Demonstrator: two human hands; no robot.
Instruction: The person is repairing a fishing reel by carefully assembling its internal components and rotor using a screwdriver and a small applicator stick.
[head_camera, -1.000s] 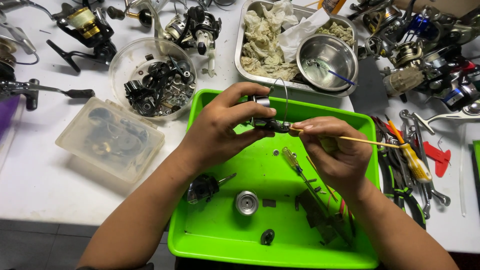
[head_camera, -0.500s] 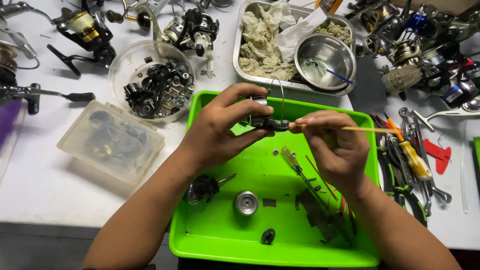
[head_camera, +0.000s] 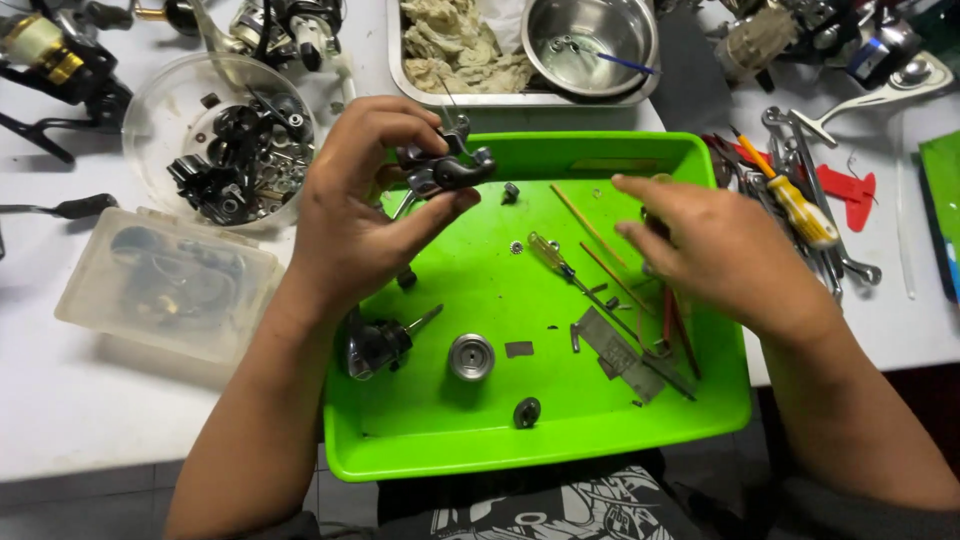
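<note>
The dark fishing-reel part (head_camera: 445, 165) sat pinched between the thumb and fingers of the left hand (head_camera: 365, 205), raised above the far left corner of the green tray (head_camera: 440, 455). The right hand (head_camera: 715, 250) hovered over the tray's right side, fingers loosely spread and empty as far as could be seen, near the thin sticks (head_camera: 590, 225) and the small yellow-handled screwdriver (head_camera: 555, 262). A silver spool cap (head_camera: 470, 357) and a reel body (head_camera: 375, 345) lay toward the near edge. Judging by this, the part was being inspected mid-disassembly; the next move seemed to call for picking a tool without loosening the left hold.
</note>
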